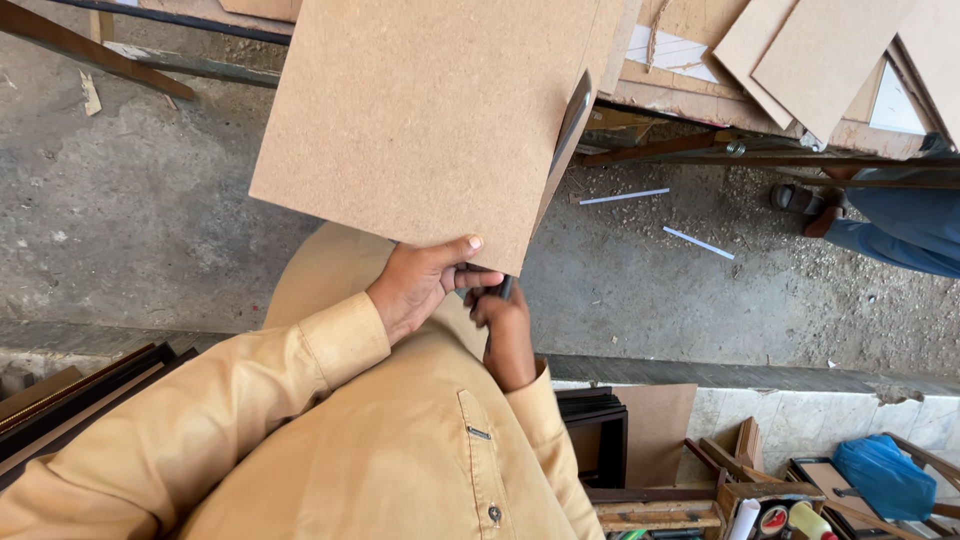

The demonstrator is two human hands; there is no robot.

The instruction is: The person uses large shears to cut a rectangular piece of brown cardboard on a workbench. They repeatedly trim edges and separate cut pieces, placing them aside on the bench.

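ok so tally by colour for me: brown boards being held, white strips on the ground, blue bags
brown board, held: 1
white strips: 2
blue bag: 1
total: 4

Plain brown board (420, 120), tan sleeves (190, 420), blue bag (885, 475).

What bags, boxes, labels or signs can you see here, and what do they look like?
Blue plastic bag: lower right corner, crumpled and shiny, among wooden frames.
Tape rolls: bottom edge by the bag, round, with red and yellowish sides; any label is too small to make out.
No signs or screens show. The brown board that the left hand and right hand hold is plain.
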